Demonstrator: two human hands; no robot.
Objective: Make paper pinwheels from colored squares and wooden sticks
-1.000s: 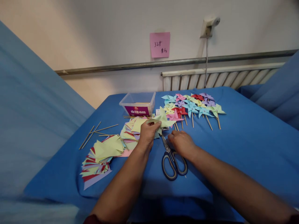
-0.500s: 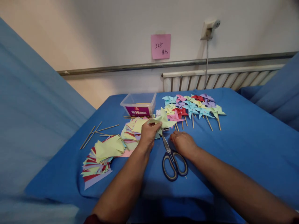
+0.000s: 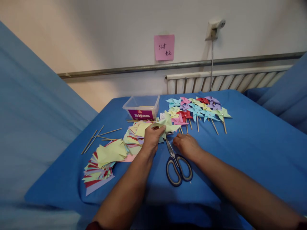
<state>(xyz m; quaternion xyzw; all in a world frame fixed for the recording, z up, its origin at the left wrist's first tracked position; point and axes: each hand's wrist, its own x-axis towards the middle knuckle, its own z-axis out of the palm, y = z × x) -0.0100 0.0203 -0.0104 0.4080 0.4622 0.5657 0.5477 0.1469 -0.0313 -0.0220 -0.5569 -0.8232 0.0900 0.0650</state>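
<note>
A half-folded yellow-green paper pinwheel (image 3: 167, 124) lies just beyond the scissors (image 3: 177, 164) on the desk (image 3: 251, 143), pinched at its centre by the left hand (image 3: 151, 138). The right hand (image 3: 186, 145) rests knuckles-up beside the scissors' blades, curled, its grasp hidden. Judging by the finished pinwheels (image 3: 199, 110) further beyond, the folding looks done and fixing comes next, which calls for a stick (image 3: 105, 132) left of the scissors.

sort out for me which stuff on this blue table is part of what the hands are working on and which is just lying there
In hand:
left hand pinching the yellow-green folded paper
right hand resting beside the scissors

Lying about:
finished pinwheels
cut paper pile
wooden sticks
plastic box
pink note on the wall
</note>
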